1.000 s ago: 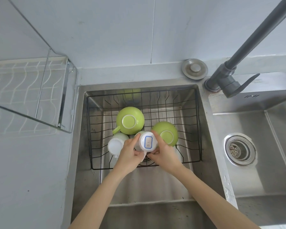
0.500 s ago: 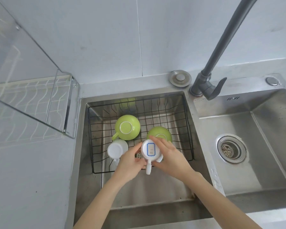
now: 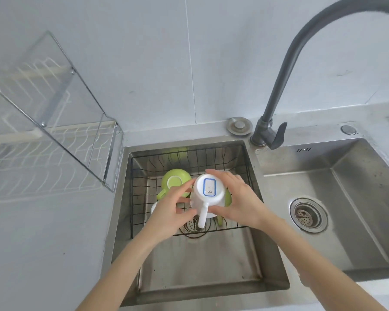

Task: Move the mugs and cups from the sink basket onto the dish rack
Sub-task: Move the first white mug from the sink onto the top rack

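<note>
A white mug (image 3: 208,194) hangs upside down above the black wire sink basket (image 3: 142,176), its base bearing a blue-framed label and its handle pointing toward me. My left hand (image 3: 172,205) holds its left side and my right hand (image 3: 238,200) grips its right side. Beneath it, an upturned green cup (image 3: 174,181) sits in the basket's back left. A second green cup (image 3: 228,197) shows only as a sliver behind my right hand. Another white mug (image 3: 153,207) is nearly hidden under my left hand.
The white wire dish rack (image 3: 38,158) stands on the left counter behind a clear splash panel (image 3: 61,104) with a metal frame. A dark faucet (image 3: 276,104) arches over the second sink bowl (image 3: 346,198) at right. A round metal cap (image 3: 240,125) sits behind the sink.
Both hands have lifted the white mug up out of the basket and closer to me. The view has tilted upward, showing more wall and faucet.
</note>
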Demonstrator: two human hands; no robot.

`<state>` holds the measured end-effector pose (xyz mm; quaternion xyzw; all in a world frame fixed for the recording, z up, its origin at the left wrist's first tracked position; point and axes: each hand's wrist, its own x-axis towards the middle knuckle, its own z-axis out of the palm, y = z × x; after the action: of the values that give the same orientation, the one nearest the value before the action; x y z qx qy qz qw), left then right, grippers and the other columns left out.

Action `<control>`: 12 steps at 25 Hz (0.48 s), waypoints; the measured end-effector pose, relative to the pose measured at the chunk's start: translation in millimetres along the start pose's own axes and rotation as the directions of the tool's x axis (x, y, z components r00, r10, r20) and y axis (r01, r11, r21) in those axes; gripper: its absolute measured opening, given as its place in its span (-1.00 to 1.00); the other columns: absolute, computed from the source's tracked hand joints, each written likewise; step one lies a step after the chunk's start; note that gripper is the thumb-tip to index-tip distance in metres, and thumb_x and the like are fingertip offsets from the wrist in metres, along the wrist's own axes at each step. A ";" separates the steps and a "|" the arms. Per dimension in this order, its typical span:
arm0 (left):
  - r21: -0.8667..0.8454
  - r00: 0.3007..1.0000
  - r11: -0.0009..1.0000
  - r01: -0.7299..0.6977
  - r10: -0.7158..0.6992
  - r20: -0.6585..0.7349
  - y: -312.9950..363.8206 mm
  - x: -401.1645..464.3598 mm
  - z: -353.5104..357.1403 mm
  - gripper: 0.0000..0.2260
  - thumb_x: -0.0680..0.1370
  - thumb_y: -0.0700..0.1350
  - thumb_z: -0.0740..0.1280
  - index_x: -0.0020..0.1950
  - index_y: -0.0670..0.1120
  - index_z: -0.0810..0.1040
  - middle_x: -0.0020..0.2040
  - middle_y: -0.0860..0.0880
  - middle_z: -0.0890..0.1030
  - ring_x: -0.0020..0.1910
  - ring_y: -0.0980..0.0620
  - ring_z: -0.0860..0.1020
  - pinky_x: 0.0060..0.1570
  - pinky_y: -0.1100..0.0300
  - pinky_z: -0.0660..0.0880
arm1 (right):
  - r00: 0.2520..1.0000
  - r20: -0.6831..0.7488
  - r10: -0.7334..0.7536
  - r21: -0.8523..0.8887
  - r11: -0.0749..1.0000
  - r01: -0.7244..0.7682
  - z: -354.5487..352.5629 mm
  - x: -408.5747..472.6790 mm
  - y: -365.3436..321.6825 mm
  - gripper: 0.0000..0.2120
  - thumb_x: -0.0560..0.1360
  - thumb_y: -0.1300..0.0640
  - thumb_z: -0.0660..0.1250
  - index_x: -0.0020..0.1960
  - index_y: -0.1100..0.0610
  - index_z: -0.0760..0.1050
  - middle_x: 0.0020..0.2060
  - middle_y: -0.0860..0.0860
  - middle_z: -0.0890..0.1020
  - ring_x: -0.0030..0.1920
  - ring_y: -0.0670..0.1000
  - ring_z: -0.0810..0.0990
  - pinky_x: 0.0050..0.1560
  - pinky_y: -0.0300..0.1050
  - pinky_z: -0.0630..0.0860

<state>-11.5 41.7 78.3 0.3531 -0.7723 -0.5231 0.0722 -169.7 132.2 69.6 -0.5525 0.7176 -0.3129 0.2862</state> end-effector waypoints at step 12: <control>0.057 0.941 0.952 -0.301 0.307 -0.145 23.3 -60.4 -91.0 -0.41 0.41 -0.16 0.42 0.33 0.18 0.24 0.31 0.09 0.42 0.28 0.19 0.40 0.23 0.36 0.35 | 0.983 -0.063 -0.174 -0.084 0.982 0.168 -15.6 -3.2 -140.4 -0.26 0.34 0.12 0.48 0.43 -0.03 0.22 0.25 -0.06 0.48 0.26 -0.01 0.45 0.30 -0.13 0.42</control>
<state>66.1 15.0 154.1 0.2696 -0.8186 -0.4641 0.2045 -94.6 110.1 187.3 -0.6115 0.6887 -0.3273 0.2111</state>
